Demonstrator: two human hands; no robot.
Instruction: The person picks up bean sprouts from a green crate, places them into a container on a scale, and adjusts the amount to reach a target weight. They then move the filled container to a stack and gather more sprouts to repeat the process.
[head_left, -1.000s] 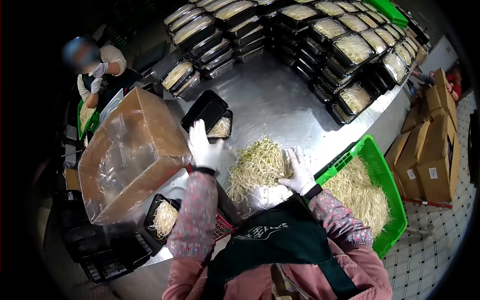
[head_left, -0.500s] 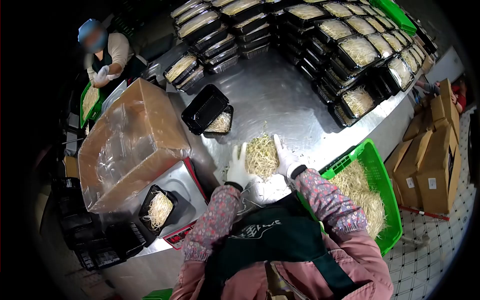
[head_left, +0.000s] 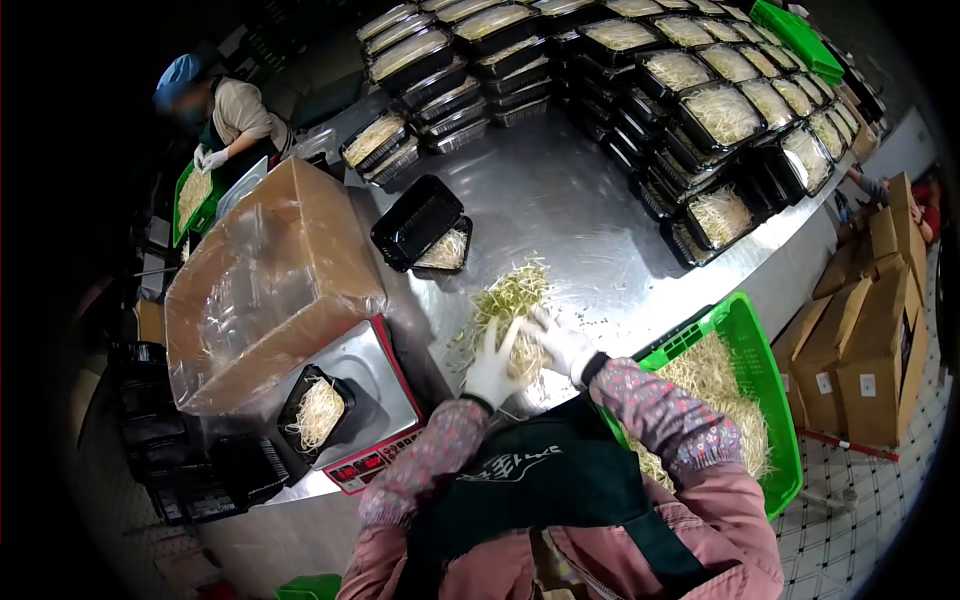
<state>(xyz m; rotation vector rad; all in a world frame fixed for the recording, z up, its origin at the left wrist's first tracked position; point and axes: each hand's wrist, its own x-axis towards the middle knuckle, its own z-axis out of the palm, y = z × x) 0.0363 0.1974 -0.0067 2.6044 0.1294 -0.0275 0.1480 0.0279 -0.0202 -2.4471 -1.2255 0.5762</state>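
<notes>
A loose heap of bean sprouts [head_left: 518, 290] lies on the steel table in front of me, its greenish ends pointing away. My left hand [head_left: 492, 370], in a white glove, rests on the near left part of the heap with fingers stretched apart. From the right, my right hand [head_left: 564, 347], also gloved, touches the sprouts with its fingers spread. Both hands are close together, and part of the heap is hidden beneath them. Beyond the heap, to the left, a black tray of sprouts [head_left: 445, 250] is partly covered by a tilted black tray [head_left: 416, 222].
Left are a scale [head_left: 385, 385] bearing a filled black tray [head_left: 322, 410] and a plastic-lined cardboard box [head_left: 335, 240]. A green crate [head_left: 785, 440] of sprouts stands right. Stacked packed trays [head_left: 722, 115] fill the back. A co-worker [head_left: 235, 115] works far left.
My hands have come closer together, moving from the heap's sides onto its near part. The sprouts are more spread out at the far end. The co-worker's hands have lowered toward a green crate.
</notes>
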